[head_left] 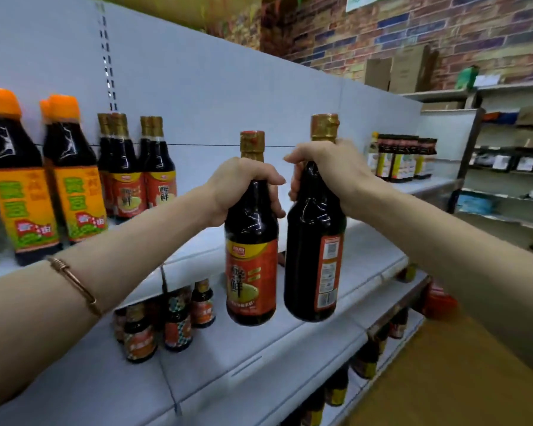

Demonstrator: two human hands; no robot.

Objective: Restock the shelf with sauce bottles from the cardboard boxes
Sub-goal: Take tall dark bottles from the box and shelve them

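Two hands up mid-frame, each wrapped around the neck of a dark sauce bottle. Left hand [243, 186] grips the left bottle [251, 256], red-orange front label facing the camera, gold foil cap above the fist. Right hand [326, 170] grips the right bottle [316, 256], back label with barcode showing on its right side, gold cap sticking out on top. Both bottles upright, just beside each other, held off the white shelf [336, 327] in front of the white back panel [228, 96]. Thin bracelet [74, 281] on the left forearm, lower left of frame.

Left of frame on the upper shelf level: matching gold-capped bottles [142, 170] standing in a group, then larger orange-capped bottles with yellow labels [43, 179] at the far left. Small bottles [166, 318] on the level below, lower centre. More bottles [403, 158] at the shelf's far end, right of centre. Cardboard boxes [400, 69] on top, upper right, against a brick wall [413, 26]. Blurry throughout.
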